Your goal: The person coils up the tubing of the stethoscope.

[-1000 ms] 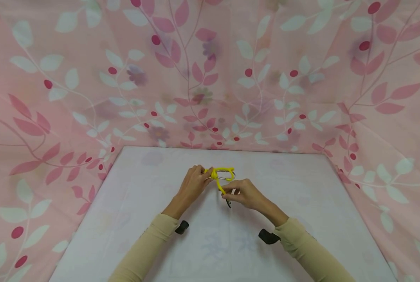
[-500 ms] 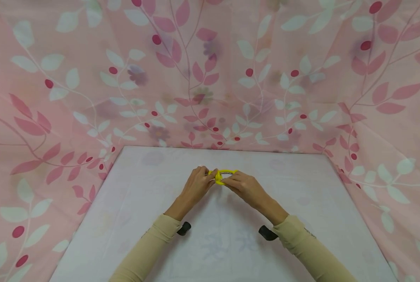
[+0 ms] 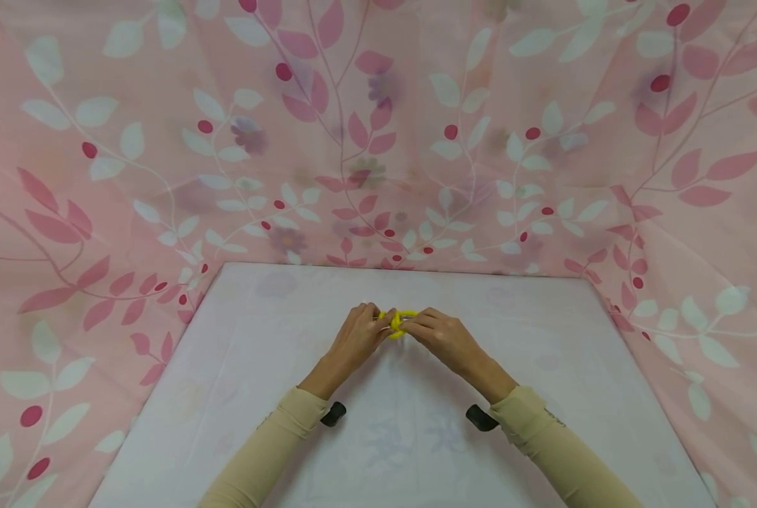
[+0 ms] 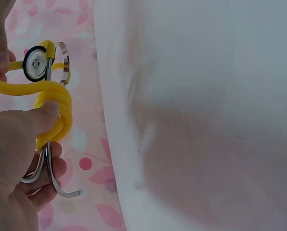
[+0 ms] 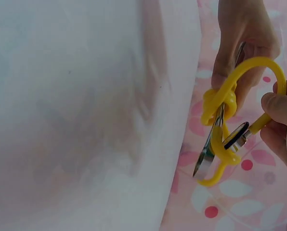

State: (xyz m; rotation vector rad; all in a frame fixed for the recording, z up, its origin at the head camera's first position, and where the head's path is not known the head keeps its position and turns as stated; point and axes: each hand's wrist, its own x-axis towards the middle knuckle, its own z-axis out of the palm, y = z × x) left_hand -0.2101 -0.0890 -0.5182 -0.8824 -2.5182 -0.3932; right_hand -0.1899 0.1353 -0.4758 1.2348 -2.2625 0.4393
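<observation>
A stethoscope [image 3: 395,324] with yellow tubing is held up between both hands, over the far part of the table. My left hand [image 3: 355,337] grips it where the tubing [image 4: 61,108] winds in coils round the metal ear tubes, thumb pressing on the coils. The curved ear tubes [image 4: 51,173] stick out past the left fingers. In the right wrist view, my right hand [image 5: 284,113] pinches the tubing just behind the round chest piece [image 5: 237,136]. From there the tubing arches in a loop [image 5: 259,61] back to the coils. The chest piece lies beside the metal tubes.
A white-covered table [image 3: 391,437] extends under both forearms. Pink floral cloth [image 3: 365,141] hangs behind it and at both sides. Dark wrist cameras [image 3: 482,418] sit below the rolled beige sleeves [image 3: 530,423].
My right hand has moved up and in towards the left hand, bringing the tubing's tail and the hanging chest piece up to the coils. The left hand has shifted slightly right, still gripping.
</observation>
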